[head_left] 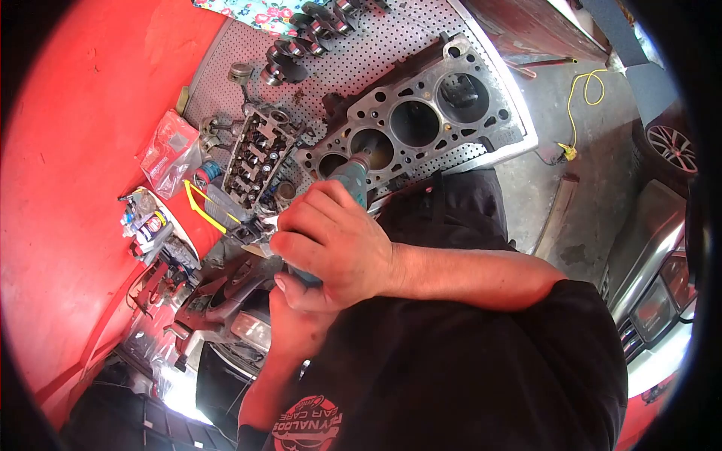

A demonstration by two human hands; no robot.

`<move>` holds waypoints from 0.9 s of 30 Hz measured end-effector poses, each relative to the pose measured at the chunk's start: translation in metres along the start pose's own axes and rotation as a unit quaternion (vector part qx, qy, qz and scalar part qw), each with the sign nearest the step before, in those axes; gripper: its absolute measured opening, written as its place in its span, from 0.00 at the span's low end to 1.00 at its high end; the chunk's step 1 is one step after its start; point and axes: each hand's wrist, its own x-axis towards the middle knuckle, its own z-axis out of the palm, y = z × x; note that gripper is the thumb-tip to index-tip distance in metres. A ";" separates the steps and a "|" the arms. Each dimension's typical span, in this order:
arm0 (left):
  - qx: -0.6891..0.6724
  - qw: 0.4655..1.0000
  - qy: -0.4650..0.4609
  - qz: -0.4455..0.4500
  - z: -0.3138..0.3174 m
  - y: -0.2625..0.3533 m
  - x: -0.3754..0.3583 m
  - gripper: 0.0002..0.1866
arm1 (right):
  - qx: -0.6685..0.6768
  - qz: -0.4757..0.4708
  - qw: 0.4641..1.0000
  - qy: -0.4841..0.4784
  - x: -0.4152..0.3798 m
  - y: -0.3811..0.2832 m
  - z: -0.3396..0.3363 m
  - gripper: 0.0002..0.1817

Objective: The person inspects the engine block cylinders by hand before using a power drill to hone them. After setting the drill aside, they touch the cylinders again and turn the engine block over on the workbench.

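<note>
A teal power drill (350, 179) points its chuck at the engine block (481, 135); a shaft runs from it into one of the bores. My right hand (331, 244) wraps closed over the drill's body. Below it, my left hand (299, 325) is closed at the drill's lower end, its fingers mostly hidden by the right hand. The block lies with its round cylinder bores facing up. A cylinder head (259, 161) with springs showing rests left of the block. Beyond them lies a crankshaft (304, 41).
Everything sits on a perforated metal table (218, 71) beside a red wall (90, 150). Pistons (241, 73), a plastic bag (169, 150) and a tub of bottles (199, 229) are at the left. A yellow cord (573, 113) lies on the floor, with cars (654, 278) at the right.
</note>
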 end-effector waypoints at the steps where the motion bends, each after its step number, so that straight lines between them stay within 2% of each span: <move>1: -0.010 1.000 0.004 -0.004 -0.001 0.002 -0.003 0.14 | 0.000 0.000 1.000 -0.002 0.001 -0.004 -0.001 0.26; 5: -0.044 0.999 0.028 0.003 -0.005 0.006 -0.011 0.15 | -0.002 -0.007 1.000 0.003 0.005 -0.013 0.001 0.27; 11: -0.066 0.998 0.018 -0.003 -0.001 0.001 -0.004 0.15 | -0.001 0.001 1.000 0.001 0.003 -0.006 -0.002 0.27; 19: 0.052 0.998 -0.008 0.020 0.016 -0.005 0.022 0.13 | 0.003 0.012 1.000 0.006 -0.007 0.024 -0.004 0.23; 25: 0.039 0.996 -0.025 0.079 0.025 -0.008 0.036 0.12 | 0.000 0.013 1.000 0.005 -0.010 0.041 -0.006 0.21; 27: 0.036 0.997 -0.030 0.061 0.029 -0.010 0.040 0.11 | 0.002 0.014 1.000 0.006 -0.011 0.045 -0.006 0.21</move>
